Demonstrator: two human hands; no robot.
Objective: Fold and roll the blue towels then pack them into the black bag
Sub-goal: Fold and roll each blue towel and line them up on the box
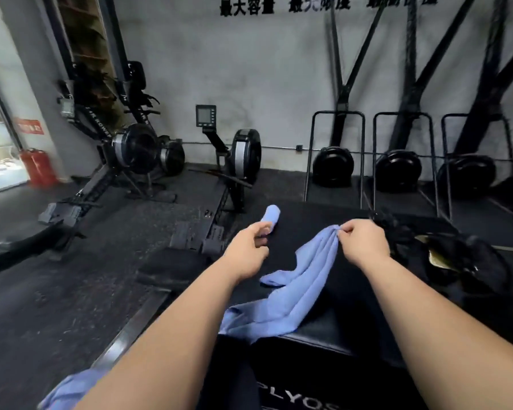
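at the left of the black pad (311, 221), my left hand (248, 251) hangs loosely curled, empty, near a rolled towel (272, 216). the loose blue towel (301, 287) looks limp and light; my right hand (365, 241) pinches its bunched corner, the best hold. the black bag (462, 261) sits right.

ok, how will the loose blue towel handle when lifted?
Likely floppy: the loose blue towel sags in folds below the right hand pinching it. Probably light: a small pinch raises it. Might slip off: one end overhangs the black box.
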